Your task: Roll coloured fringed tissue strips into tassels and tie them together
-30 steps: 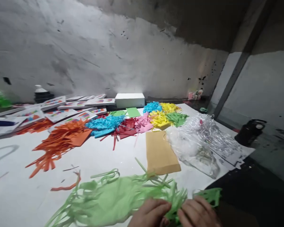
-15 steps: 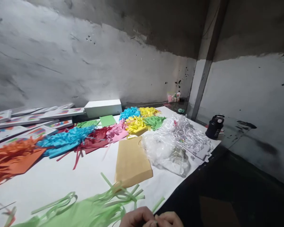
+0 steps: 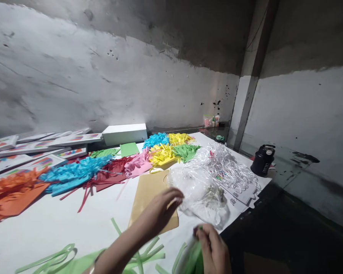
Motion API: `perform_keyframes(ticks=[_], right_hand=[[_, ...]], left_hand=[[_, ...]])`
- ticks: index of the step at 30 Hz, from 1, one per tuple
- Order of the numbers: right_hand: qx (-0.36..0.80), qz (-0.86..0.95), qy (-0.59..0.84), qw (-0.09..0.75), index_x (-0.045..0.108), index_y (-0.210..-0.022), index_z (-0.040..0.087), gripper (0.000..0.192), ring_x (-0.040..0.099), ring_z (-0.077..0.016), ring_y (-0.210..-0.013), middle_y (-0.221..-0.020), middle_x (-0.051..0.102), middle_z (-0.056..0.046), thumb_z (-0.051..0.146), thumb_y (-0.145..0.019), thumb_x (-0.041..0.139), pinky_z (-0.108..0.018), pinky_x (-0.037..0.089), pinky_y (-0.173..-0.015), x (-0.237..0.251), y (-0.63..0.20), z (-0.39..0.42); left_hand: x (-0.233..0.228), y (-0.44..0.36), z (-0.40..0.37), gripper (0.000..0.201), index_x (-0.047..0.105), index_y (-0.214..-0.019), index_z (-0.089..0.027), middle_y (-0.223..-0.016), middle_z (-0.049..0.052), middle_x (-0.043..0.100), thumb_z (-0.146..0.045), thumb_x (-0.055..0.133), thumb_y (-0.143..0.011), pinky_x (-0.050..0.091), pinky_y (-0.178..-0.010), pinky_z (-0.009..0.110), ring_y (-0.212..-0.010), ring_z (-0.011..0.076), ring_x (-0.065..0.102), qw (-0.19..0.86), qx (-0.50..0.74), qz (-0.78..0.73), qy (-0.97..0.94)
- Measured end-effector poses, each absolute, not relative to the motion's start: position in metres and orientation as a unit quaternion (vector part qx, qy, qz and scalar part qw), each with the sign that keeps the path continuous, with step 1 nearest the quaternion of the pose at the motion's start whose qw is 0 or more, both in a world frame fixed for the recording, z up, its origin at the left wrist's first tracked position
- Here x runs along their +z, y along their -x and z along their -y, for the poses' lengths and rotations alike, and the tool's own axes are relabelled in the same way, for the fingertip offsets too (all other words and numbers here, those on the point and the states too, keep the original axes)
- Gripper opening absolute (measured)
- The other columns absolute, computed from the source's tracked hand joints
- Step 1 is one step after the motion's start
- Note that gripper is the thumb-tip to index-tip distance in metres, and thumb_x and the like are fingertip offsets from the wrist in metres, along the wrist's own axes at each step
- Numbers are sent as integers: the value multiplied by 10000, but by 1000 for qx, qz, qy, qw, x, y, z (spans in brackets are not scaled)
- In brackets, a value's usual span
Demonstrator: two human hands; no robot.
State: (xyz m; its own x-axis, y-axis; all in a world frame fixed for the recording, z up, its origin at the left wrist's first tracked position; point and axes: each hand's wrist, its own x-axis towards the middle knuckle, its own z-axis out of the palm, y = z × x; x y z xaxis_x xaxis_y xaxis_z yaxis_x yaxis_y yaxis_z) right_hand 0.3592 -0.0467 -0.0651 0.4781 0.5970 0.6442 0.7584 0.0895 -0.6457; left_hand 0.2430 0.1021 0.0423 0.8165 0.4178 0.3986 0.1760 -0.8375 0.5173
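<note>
Two hands engaged: left hand (image 3: 160, 213) over brown bag (image 3: 148, 194), fingers loosely spread, empty; right hand (image 3: 213, 249), beside bag, fingers closed on green strips (image 3: 193, 258).

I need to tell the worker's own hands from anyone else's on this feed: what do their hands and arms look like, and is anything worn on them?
Both hands are bare: no gloves and no visible rings. The left hand leads into a bare forearm with no sleeve in view and what looks like a thin bangle at the frame's lower edge. The right hand shows only to the wrist; nothing worn there.
</note>
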Motion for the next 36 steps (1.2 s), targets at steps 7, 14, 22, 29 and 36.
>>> perform_keyframes(ticks=[7, 14, 22, 29, 36], right_hand=[[-86, 593, 699, 390, 633, -823, 205, 210, 662, -222, -958, -974, 721, -78, 121, -940, 481, -348, 464, -910, -33, -443, -56], [-85, 637, 701, 308, 612, -787, 223, 219, 572, -199, -796, -805, 638, 3, 45, -900, 550, -329, 386, -802, -77, -445, -8], [-103, 633, 706, 302, 601, -827, 209, 225, 563, -218, -857, -884, 624, -16, 18, -908, 516, -348, 374, -788, -93, -435, -4], [-121, 634, 707, 288, 626, -838, 222, 224, 590, -210, -889, -912, 643, -11, 30, -904, 531, -336, 410, -798, -89, -434, 3], [-123, 636, 706, 285, 624, -874, 208, 217, 603, -229, -901, -921, 650, -34, 22, -904, 516, -364, 440, -807, -87, -433, 3]], left_hand=[[-6, -309, -155, 62, 720, -847, -171, -980, 114, 731, -137, 685, -808, 496, -918, 434, -966, 290, 662, 132, 122, -102, -978], [-36, -268, -156, 237, 703, -998, -212, -989, 33, 726, -103, 528, -881, 517, -790, 244, -852, 169, 664, 164, 99, -95, -977], [-33, -320, -178, 186, 733, -987, -172, -1036, 86, 709, -105, 593, -885, 520, -854, 298, -941, 201, 683, 159, 95, -180, -966], [-37, -336, -170, 187, 667, -1044, -143, -1063, 63, 695, -304, 622, -960, 570, -843, 411, -937, 201, 677, 130, 27, -177, -975], [-35, -322, -175, 184, 668, -1055, -147, -1090, 67, 691, -297, 615, -965, 565, -867, 423, -963, 206, 674, 130, 27, -188, -973]])
